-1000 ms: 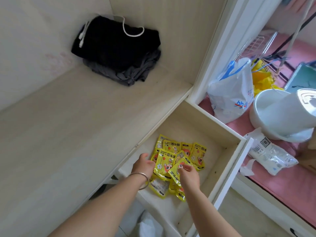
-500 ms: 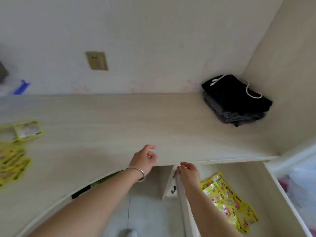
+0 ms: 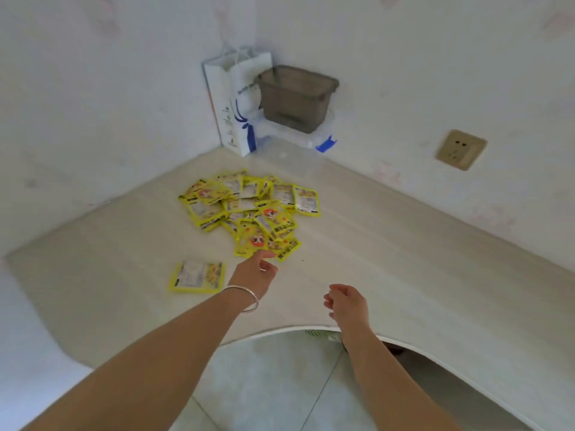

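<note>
Left grip (image 3: 253,273), parted and empty, hovers at the yellow sachets (image 3: 252,209) on the desk (image 3: 404,259): light, limp, probably slick, best pinched by a free edge; right grip (image 3: 345,303) relaxed, empty.

We read this as a room in a home: a pale wood-grain corner desk (image 3: 404,244) against faintly patterned walls, a wall socket (image 3: 461,149) at two o'clock, a paper gift bag (image 3: 231,98) and grey plastic basket (image 3: 297,96) at twelve, loose yellow snack packets (image 3: 249,209) mid-desk, tiled floor (image 3: 280,384) at six.
</note>
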